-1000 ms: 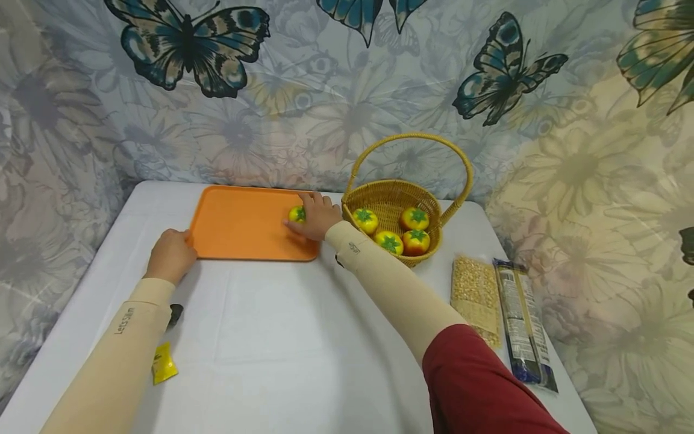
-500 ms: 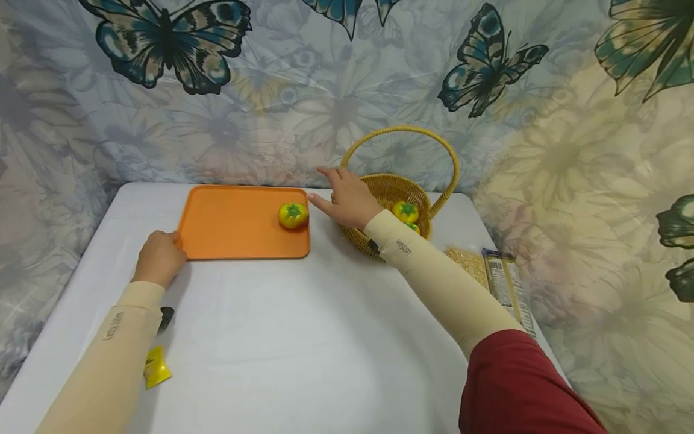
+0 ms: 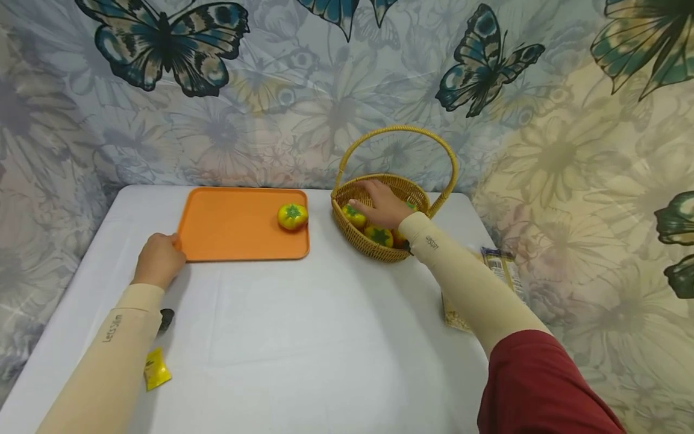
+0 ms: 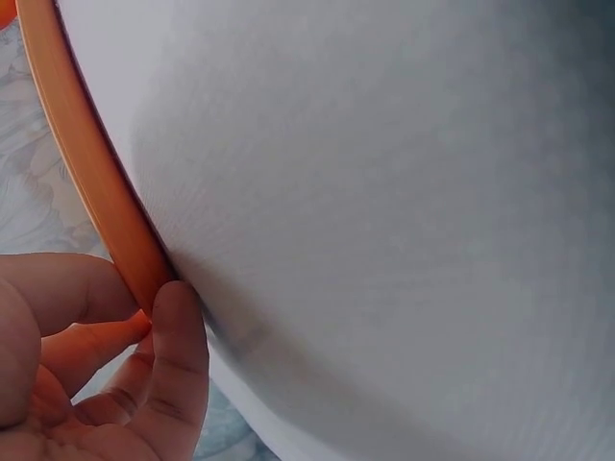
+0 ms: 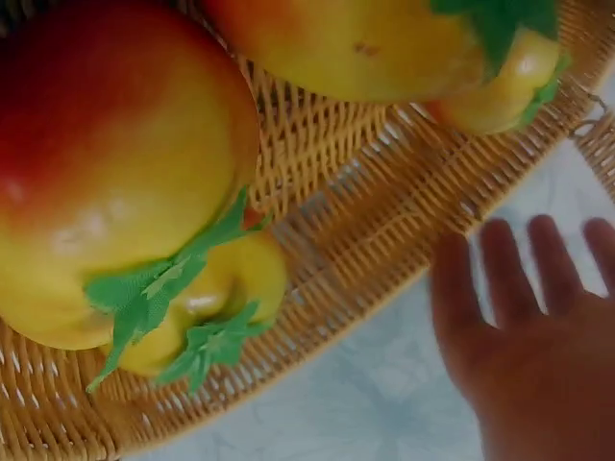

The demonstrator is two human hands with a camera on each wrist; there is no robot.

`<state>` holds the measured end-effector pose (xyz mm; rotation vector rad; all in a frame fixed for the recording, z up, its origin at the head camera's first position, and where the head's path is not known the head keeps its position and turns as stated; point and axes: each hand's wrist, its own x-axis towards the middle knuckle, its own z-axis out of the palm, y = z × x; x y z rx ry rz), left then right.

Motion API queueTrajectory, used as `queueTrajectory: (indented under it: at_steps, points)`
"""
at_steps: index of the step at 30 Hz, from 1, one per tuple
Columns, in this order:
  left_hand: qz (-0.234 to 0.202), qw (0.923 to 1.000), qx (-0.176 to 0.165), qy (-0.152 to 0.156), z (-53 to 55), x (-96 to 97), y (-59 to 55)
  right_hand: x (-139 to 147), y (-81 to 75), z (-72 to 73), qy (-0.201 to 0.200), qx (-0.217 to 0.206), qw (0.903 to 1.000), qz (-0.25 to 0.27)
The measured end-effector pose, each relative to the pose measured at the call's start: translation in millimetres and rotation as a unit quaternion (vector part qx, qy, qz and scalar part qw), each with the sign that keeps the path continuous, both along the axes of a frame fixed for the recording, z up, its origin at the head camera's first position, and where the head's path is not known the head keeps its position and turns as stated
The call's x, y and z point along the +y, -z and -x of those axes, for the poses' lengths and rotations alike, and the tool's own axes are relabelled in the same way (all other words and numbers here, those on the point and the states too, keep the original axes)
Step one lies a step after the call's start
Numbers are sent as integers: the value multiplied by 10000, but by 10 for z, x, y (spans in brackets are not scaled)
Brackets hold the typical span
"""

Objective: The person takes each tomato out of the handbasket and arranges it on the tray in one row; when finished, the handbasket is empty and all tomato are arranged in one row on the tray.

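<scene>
At the near-left corner of the orange tray [image 3: 233, 226], my left hand [image 3: 158, 260] pinches the rim; in the left wrist view the fingers and thumb close on the tray's edge [image 4: 91, 173]. A yellow-green persimmon [image 3: 293, 217] with a green leafy top sits at the tray's right end. My right hand [image 3: 384, 206] is over the wicker basket [image 3: 347, 236], fingers extended, holding nothing. Several persimmons [image 3: 378, 236] lie in the basket, partly hidden by that hand. The right wrist view shows red-and-yellow persimmons [image 5: 125, 173] near the right hand [image 5: 543, 355], apart from it.
The basket's tall handle [image 3: 398, 128] arches above it. On the right, a bag of yellow kernels [image 3: 454, 313] and a dark-edged packet [image 3: 501, 268] are partly behind the right arm. A small yellow packet [image 3: 156, 369] lies near the left forearm. A patterned cloth stands behind the table.
My right hand has let go of the persimmon on the tray and moved right, over the basket. The left hand still holds the tray's rim. The head view has shifted slightly.
</scene>
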<state>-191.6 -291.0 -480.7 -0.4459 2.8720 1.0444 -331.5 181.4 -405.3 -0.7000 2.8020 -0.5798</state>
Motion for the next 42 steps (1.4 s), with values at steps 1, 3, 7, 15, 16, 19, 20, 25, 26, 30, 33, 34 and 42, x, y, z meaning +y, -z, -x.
queueTrajectory:
  at_steps: [1, 3, 7, 15, 16, 19, 20, 25, 26, 30, 33, 34, 42]
  points:
    - [-2, 10000, -2, 7, -4, -2, -2, 21, 12, 31, -17, -203, 9998, -77]
    - [-4, 10000, -1, 28, -12, -7, -4, 59, 49, 91, -53, -575, 9982, -148]
    - [25, 10000, 21, 88, -18, -14, -7, 124, 156, 224, -119, -1172, 9926, -279]
    - [137, 9998, 31, 145, 2, -33, -9, 150, 346, 429, -367, -1473, 9856, -749]
    - [136, 9998, 25, 143, 5, -37, -1, 135, 342, 430, -406, -1498, 9848, -776]
    - [138, 9997, 45, 173, 11, -50, 22, 80, 302, 400, -497, -1540, 9832, -849]
    - [121, 9997, 55, 180, 15, -56, 34, 63, 281, 382, -506, -1555, 9828, -860]
    - [99, 9997, 73, 214, 21, -65, 45, 13, 208, 313, -533, -1564, 9826, -854]
    - [96, 9997, 59, 215, 21, -64, 42, 12, 216, 321, -539, -1570, 9825, -840]
    - [66, 9998, 2, 200, 13, -52, 21, 30, 288, 394, -459, -1627, 9827, -760]
    - [-2, 9998, -67, 174, 8, -40, 6, 51, 312, 413, -378, -1579, 9847, -634]
    - [-17, 9998, -87, 173, 6, -37, 2, 54, 303, 408, -338, -1541, 9857, -589]
    - [-5, 9998, -172, 132, -10, -36, -12, -12, -9, 252, -321, -1207, 9912, -430]
